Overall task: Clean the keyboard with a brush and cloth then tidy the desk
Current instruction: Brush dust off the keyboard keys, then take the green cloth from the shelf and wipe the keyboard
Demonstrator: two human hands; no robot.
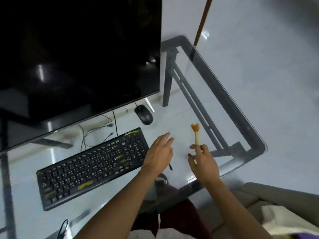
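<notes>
One black keyboard (pixel 93 167), yellow-smudged keys, angled

Both forearms are showing bare, with no sleeves reaching the wrists; the person is wearing dark maroon trousers (pixel 174 209), a white garment (pixel 165 234) at the waist, and a dark shoe with pale trim (pixel 162 178)

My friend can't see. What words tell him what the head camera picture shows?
A person's right hand holds a small yellow brush with orange bristles above a clear glass desk, beside the flat open left hand. A black keyboard lies to the left, with a black mouse and dark monitor behind.
</notes>
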